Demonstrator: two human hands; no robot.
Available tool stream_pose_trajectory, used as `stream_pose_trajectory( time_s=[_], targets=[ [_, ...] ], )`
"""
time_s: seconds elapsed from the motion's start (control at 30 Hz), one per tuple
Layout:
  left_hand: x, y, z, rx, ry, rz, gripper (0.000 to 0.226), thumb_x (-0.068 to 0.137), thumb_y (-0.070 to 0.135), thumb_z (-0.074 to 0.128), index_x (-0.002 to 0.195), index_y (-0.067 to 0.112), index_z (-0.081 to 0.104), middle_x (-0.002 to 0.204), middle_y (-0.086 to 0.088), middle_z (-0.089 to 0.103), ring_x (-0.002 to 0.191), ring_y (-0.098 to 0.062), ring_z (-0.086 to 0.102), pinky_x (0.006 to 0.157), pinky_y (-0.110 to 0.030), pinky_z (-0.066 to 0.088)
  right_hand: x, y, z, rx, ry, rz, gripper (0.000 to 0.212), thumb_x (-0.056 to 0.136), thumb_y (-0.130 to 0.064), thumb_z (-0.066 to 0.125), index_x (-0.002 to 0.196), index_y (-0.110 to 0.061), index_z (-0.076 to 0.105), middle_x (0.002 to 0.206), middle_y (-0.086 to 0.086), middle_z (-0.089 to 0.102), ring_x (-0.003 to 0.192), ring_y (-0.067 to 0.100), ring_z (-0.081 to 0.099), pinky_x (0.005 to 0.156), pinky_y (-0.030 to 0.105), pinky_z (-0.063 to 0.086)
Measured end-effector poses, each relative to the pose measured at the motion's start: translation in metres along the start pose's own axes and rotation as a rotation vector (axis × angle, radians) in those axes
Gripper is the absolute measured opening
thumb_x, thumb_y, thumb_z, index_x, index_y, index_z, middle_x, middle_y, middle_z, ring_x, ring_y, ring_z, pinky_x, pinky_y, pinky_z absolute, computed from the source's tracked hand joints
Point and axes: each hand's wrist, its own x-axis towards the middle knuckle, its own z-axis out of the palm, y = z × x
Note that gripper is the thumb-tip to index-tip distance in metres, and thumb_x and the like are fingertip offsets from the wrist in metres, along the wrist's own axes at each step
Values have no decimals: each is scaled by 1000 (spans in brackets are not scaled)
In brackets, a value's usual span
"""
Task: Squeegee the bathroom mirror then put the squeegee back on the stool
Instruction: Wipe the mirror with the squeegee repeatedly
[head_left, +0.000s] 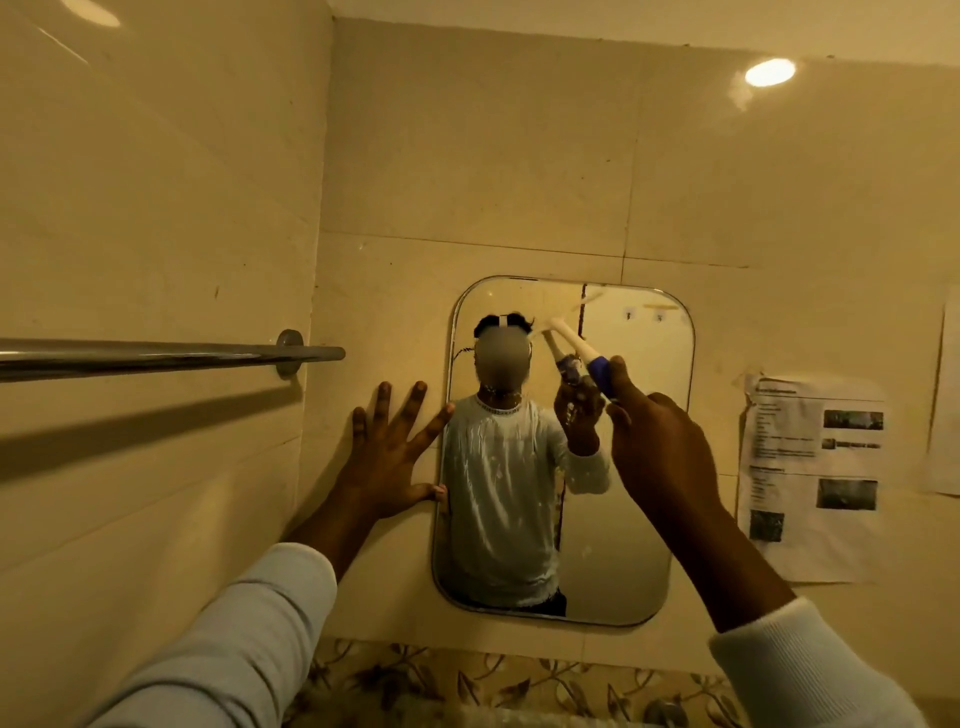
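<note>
Two pale sleeves frame the bottom of the view, the left sleeve (234, 649) and the right sleeve (810, 670); beyond them the left hand (387, 457) lies flat on the wall tile just beside the left edge of the mirror (623, 545), its fingers straight and spread apart, forefinger and thumb tips reaching the rim; the right hand (660, 441) is raised before the glass, fingers curled tight round the blue grip of the squeegee (582, 351); the squeegee's white shaft slants up and leftward, and its far end meets its own reflection in the upper middle of the mirror; how the blade sits is too blurred to tell; the mirror, a rounded rectangle, hangs on beige tiles above a floral tile border (467, 686); a chrome towel bar (156, 356) runs along the left wall; a printed sheet (810, 478) is stuck to the wall right of the mirror; a round light (770, 71) glows high on the right.
</note>
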Motion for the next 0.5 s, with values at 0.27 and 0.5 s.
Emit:
stream_pose_trajectory(
  time_s=[0.27, 0.5],
  targets=[
    [-1, 2, -2, 12, -10, -14, 123, 76, 94, 52, 158, 50, -27, 165, 0, -47, 150, -45, -42, 122, -77, -4, -40, 45, 0, 76, 42, 188, 65, 101, -20, 56, 157, -33, 26, 81, 3, 55, 60, 9, 46, 49, 24, 32],
    [-1, -2, 3, -1, 34, 3, 125, 72, 95, 56, 163, 49, -17, 172, -3, -35, 153, -48, -34, 120, -81, 2, 9, -9, -20, 128, 40, -23, 70, 102, -25, 53, 160, -36, 15, 93, 3, 50, 75, 18, 51, 66, 29, 38]
  ],
)
